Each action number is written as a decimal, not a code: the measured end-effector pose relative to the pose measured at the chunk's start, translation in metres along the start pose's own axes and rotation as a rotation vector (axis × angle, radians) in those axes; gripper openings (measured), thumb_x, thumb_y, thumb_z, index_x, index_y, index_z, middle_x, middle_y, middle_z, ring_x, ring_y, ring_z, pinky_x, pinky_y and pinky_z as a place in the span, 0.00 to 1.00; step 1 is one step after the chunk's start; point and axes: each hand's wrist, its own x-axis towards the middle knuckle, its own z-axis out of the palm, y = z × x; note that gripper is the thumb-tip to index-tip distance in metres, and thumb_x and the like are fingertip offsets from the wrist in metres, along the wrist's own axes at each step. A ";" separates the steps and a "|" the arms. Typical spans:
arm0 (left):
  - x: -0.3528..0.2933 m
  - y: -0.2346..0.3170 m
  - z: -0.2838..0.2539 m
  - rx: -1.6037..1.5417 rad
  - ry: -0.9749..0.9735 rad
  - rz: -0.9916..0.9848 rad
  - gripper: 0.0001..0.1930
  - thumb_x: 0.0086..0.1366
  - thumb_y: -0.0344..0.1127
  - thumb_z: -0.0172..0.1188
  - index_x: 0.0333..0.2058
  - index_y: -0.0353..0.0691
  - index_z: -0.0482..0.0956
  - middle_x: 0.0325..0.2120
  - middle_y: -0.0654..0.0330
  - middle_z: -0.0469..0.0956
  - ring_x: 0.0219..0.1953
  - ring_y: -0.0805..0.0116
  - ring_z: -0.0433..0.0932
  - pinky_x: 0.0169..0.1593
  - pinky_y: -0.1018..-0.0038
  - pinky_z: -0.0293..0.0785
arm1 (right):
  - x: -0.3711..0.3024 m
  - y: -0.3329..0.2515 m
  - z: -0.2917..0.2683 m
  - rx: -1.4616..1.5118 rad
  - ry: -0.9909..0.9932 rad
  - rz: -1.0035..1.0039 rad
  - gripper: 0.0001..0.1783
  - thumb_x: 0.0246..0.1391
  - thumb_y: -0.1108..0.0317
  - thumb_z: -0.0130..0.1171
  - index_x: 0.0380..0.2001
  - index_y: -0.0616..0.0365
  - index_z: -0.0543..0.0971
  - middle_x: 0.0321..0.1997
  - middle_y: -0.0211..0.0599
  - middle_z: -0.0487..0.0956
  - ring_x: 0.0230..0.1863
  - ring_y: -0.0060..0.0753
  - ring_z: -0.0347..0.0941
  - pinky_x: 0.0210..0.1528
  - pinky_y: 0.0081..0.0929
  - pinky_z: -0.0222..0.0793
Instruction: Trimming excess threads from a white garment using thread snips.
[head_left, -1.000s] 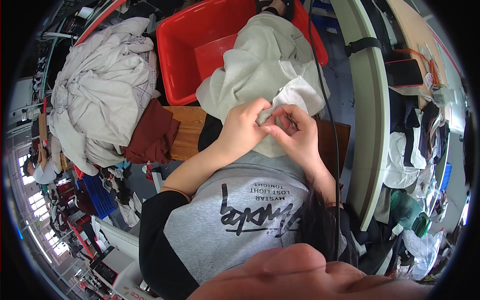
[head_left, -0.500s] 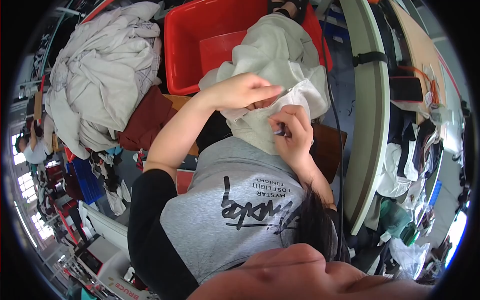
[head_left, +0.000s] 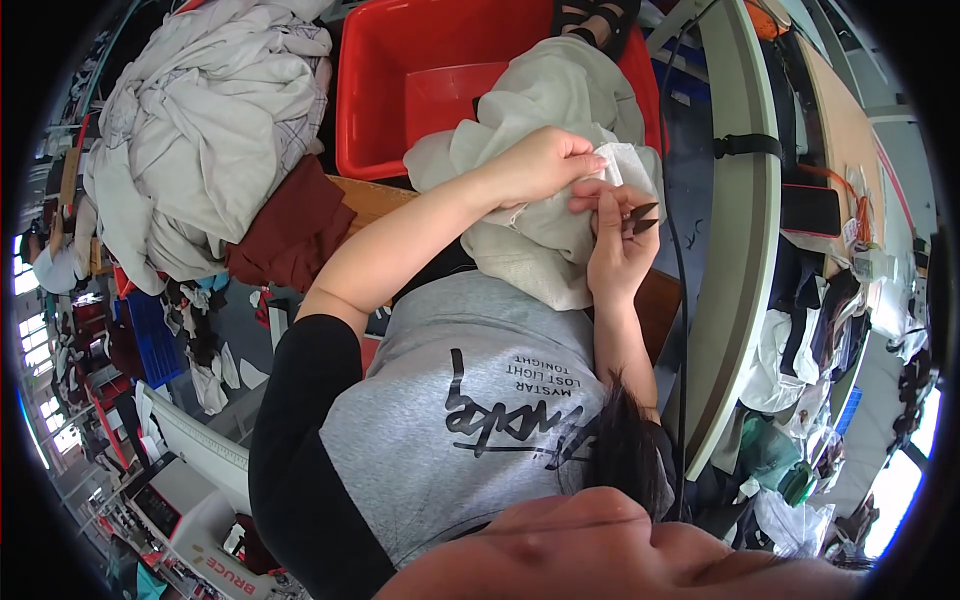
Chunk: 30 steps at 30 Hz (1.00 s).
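A pale off-white cloth garment (head_left: 545, 240) lies across my lap and drapes toward a red tub. My left hand (head_left: 550, 168) is closed, its thumb and fingers pinching the garment's edge near a whiter strip of cloth (head_left: 625, 160). Close beside it is my right hand (head_left: 620, 245), which holds small thread snips (head_left: 642, 218) against the palm. Two dark pointed blades stick out to the right. The right fingertips lie at the cloth near my left hand; whether they also grip it I cannot tell.
Beyond my lap stands the red tub (head_left: 358, 100). A large heap of pale cloth (head_left: 200, 130) rises at the left, with dark red cloth (head_left: 290, 235) beside it. A pale table edge (head_left: 735, 270) runs along my right, and a black cable (head_left: 683, 330) hangs next to it.
Both hands have moved to the right along the cloth and closer together. My right hand has turned, so the snips' blades now show. The left fingers now pinch the cloth edge.
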 end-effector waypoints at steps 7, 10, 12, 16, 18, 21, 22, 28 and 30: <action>0.003 0.012 0.000 -0.335 0.174 -0.211 0.13 0.68 0.43 0.60 0.33 0.37 0.80 0.19 0.74 0.69 0.17 0.87 0.59 0.18 0.83 0.52 | -0.013 -0.013 0.013 0.538 -0.048 0.734 0.02 0.66 0.73 0.49 0.40 0.55 0.70 0.22 0.26 0.64 0.23 0.21 0.60 0.26 0.19 0.59; 0.000 0.009 0.000 -0.419 0.181 -0.246 0.13 0.67 0.43 0.61 0.34 0.38 0.80 0.19 0.74 0.70 0.15 0.87 0.59 0.17 0.83 0.52 | -0.020 -0.011 0.007 0.624 -0.074 0.729 0.02 0.65 0.73 0.50 0.40 0.55 0.70 0.22 0.26 0.64 0.23 0.21 0.60 0.26 0.19 0.58; 0.002 -0.002 -0.002 -0.474 0.164 -0.270 0.13 0.67 0.43 0.61 0.35 0.38 0.80 0.19 0.74 0.71 0.16 0.87 0.60 0.17 0.84 0.52 | -0.025 -0.010 0.007 0.594 -0.063 0.771 0.01 0.65 0.72 0.50 0.39 0.55 0.70 0.21 0.25 0.64 0.22 0.20 0.60 0.25 0.19 0.56; 0.023 -0.005 -0.017 -0.700 0.178 -0.237 0.11 0.66 0.39 0.62 0.37 0.36 0.80 0.25 0.67 0.79 0.21 0.82 0.74 0.23 0.83 0.70 | -0.048 -0.017 0.023 0.477 -0.357 1.035 0.04 0.64 0.71 0.53 0.39 0.56 0.69 0.17 0.24 0.63 0.17 0.19 0.58 0.19 0.19 0.52; 0.031 -0.009 -0.029 -0.873 0.057 -0.285 0.10 0.67 0.36 0.61 0.38 0.34 0.80 0.30 0.61 0.82 0.27 0.77 0.82 0.30 0.80 0.81 | -0.041 -0.024 0.014 0.444 -0.353 0.904 0.03 0.63 0.71 0.53 0.38 0.56 0.70 0.17 0.24 0.64 0.16 0.18 0.58 0.18 0.19 0.51; 0.027 -0.018 -0.038 -0.848 0.029 -0.357 0.11 0.67 0.37 0.61 0.39 0.34 0.80 0.30 0.62 0.82 0.27 0.78 0.81 0.29 0.81 0.80 | -0.028 -0.026 -0.009 0.223 -0.260 0.574 0.09 0.65 0.69 0.52 0.29 0.58 0.74 0.17 0.23 0.67 0.15 0.14 0.57 0.17 0.19 0.50; 0.026 -0.021 -0.043 -0.848 0.032 -0.360 0.11 0.67 0.37 0.61 0.39 0.34 0.80 0.30 0.62 0.82 0.27 0.78 0.81 0.29 0.81 0.80 | -0.024 -0.023 -0.014 0.115 -0.184 0.409 0.10 0.65 0.69 0.51 0.29 0.60 0.75 0.17 0.24 0.68 0.15 0.14 0.57 0.19 0.18 0.50; 0.013 0.001 -0.029 -0.610 -0.007 -0.357 0.11 0.68 0.38 0.59 0.41 0.36 0.80 0.29 0.66 0.80 0.24 0.81 0.76 0.27 0.84 0.74 | 0.034 -0.013 -0.017 -0.387 -0.156 -0.139 0.16 0.56 0.76 0.61 0.49 0.64 0.76 0.41 0.26 0.76 0.22 0.07 0.55 0.23 0.11 0.52; 0.007 0.018 -0.015 -0.633 0.173 -0.355 0.12 0.69 0.38 0.58 0.43 0.35 0.79 0.30 0.67 0.78 0.27 0.81 0.75 0.31 0.82 0.74 | 0.041 -0.004 -0.016 -0.389 -0.186 -0.034 0.22 0.54 0.76 0.64 0.52 0.62 0.74 0.44 0.25 0.75 0.22 0.07 0.54 0.23 0.11 0.52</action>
